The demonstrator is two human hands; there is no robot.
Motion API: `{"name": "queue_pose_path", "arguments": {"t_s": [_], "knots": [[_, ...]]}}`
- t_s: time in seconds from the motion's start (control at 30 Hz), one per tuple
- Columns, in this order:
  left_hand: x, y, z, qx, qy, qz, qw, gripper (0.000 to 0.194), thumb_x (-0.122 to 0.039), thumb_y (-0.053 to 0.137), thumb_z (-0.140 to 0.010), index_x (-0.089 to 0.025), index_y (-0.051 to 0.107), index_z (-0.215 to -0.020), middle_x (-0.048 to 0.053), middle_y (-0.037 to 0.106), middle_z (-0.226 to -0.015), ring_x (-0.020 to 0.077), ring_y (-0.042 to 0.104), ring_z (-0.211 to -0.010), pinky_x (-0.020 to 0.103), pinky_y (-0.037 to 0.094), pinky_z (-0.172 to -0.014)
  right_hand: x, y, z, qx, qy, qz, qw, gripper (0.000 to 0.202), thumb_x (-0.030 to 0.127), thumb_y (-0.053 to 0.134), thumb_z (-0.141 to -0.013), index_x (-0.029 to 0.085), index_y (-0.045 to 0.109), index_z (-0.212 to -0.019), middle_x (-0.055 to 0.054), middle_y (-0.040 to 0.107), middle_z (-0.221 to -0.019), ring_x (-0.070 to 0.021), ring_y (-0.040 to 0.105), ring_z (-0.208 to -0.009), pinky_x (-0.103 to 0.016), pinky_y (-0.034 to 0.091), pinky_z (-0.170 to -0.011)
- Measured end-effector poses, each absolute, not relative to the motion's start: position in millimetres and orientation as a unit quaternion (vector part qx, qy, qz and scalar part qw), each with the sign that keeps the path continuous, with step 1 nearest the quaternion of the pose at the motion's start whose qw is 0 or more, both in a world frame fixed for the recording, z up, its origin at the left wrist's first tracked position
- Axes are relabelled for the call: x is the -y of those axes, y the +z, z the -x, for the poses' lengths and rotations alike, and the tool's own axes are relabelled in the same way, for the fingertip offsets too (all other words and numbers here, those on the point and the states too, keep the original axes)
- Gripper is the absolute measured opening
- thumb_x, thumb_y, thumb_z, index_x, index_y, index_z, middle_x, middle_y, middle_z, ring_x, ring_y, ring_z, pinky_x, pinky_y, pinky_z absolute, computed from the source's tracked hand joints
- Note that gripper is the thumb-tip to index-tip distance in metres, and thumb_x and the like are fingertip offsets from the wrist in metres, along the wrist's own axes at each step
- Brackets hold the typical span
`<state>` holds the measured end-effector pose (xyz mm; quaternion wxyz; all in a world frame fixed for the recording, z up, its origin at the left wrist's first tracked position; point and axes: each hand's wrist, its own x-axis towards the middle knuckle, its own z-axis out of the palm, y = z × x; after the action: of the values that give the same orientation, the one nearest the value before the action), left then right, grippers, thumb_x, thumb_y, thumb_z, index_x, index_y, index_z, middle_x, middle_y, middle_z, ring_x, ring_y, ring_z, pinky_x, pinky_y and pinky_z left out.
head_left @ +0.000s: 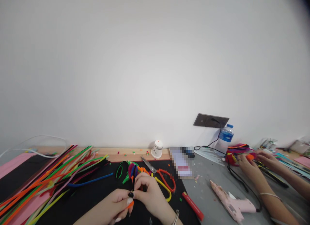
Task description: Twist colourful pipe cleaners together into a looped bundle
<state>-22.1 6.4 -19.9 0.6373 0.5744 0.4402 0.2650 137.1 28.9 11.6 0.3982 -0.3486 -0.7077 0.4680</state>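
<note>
While your left hand point(118, 202) pinches an orange piece point(131, 204), your right hand point(148, 192) bunches narrow, grip hidden; piece probably light, soft: hold its edge gently.

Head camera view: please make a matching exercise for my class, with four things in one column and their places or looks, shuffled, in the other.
Things:
1. Scissors
2. Glue gun
3. Cup
4. Orange piece

Places and looks:
A. White, near the wall
B. At the fingers of the left hand
C. Pink, lying on the grey tabletop
D. Metal blades, mostly over the black mat

Right pairs: 1-D, 2-C, 3-A, 4-B
</note>
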Motion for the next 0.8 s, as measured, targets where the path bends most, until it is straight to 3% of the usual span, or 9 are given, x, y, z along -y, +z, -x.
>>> {"name": "queue_pose_path", "arguments": {"t_s": [0.17,0.5,0.7,0.8], "knots": [[-6.7,-19.0,21.4,-0.424,0.286,-0.554,0.657,0.042,-0.057,0.046,-0.074,-0.016,0.053,-0.065,-0.011,0.036,-0.036,0.0038,0.018,-0.030,0.019,0.013,-0.033,-29.4,11.8,-139.3,0.687,0.519,0.369,0.351,0.004,0.016,0.059,-0.071,0.015,0.056,-0.071,0.006,0.042,-0.058,-0.0077,0.037,-0.054,-0.018,0.030,-0.050],[-4.8,-17.7,18.3,-0.423,0.286,-0.564,0.648,0.044,-0.058,0.047,-0.073,-0.015,0.054,-0.065,-0.012,0.035,-0.035,0.0035,0.018,-0.030,0.020,0.011,-0.033,-26.9,8.5,-138.6,0.738,0.460,0.382,0.313,0.017,0.008,0.048,-0.072,0.016,0.043,-0.058,0.008,0.036,-0.051,-0.0065,0.032,-0.050,-0.017,0.024,-0.047],[-10.6,-17.5,19.8,-0.423,0.298,-0.549,0.656,0.046,-0.062,0.045,-0.070,-0.016,0.052,-0.067,-0.012,0.036,-0.036,0.0030,0.016,-0.029,0.019,0.011,-0.032,-31.8,4.3,-139.8,0.688,0.536,0.390,0.296,0.018,0.024,0.050,-0.079,0.017,0.045,-0.063,0.008,0.039,-0.048,-0.0063,0.034,-0.044,-0.017,0.024,-0.043],[-13.3,-18.5,21.0,-0.427,0.318,-0.536,0.656,0.048,-0.065,0.045,-0.068,-0.017,0.050,-0.066,-0.012,0.035,-0.036,0.0024,0.014,-0.028,0.020,0.010,-0.030,-32.0,7.8,-141.0,0.704,0.506,0.387,0.313,0.017,0.024,0.051,-0.079,0.016,0.047,-0.064,0.007,0.038,-0.052,-0.0066,0.034,-0.047,-0.017,0.024,-0.045]]}}
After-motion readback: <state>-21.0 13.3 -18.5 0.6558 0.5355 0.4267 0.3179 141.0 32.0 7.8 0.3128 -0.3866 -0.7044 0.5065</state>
